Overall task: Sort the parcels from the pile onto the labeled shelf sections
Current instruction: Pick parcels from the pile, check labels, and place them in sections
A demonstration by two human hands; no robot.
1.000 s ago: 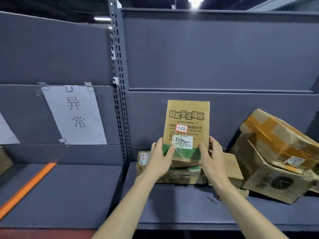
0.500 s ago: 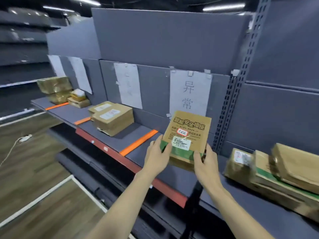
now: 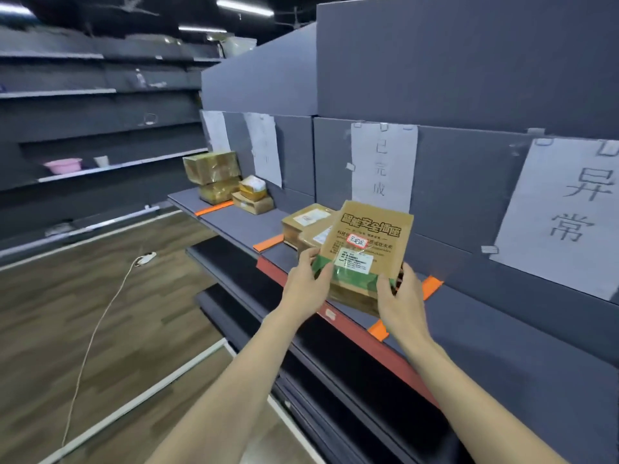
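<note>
Parcel [image 3: 365, 249]: gripped by my left hand [image 3: 306, 286] and right hand [image 3: 400, 301], below the 已完成 sign [image 3: 383, 165]. Set flat beside the boxes [image 3: 306, 226] there.

the room is sitting dim, with ceiling strip lights [image 3: 244, 7] glowing white overhead and blowing out to glare. the far shelving [image 3: 100, 128] is sinking into soft, murky blur (fine detail is smearing there). straight edges are bowing near the borders, and the lower shelf levels are falling into deep shadow.
</note>
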